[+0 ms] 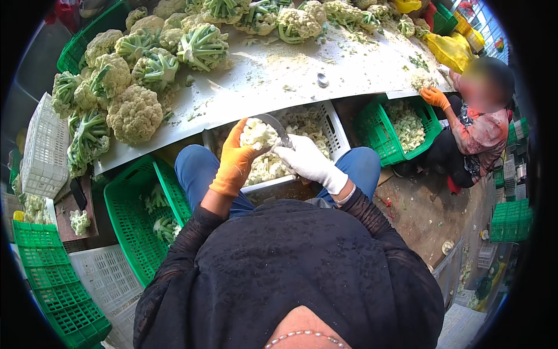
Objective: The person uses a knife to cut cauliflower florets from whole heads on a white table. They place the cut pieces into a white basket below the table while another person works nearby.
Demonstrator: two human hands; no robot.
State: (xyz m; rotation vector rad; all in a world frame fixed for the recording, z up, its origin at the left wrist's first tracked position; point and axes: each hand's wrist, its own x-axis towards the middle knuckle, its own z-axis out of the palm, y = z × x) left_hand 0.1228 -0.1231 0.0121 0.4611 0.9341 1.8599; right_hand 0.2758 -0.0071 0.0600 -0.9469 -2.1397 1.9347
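My left hand, in an orange glove, grips a pale piece of cauliflower. In a white glove, my right hand is closed around the handle of a knife, whose curved blade lies against the right side of the piece. Both hands are above a white plastic crate between my knees, with cut cauliflower florets inside. The handle is mostly hidden by the white glove.
Whole cauliflowers are heaped along the left and back of the white table. A small metal cup-like object sits on it. Green crates stand at both sides. At right, a co-worker's orange-gloved hand touches cauliflower.
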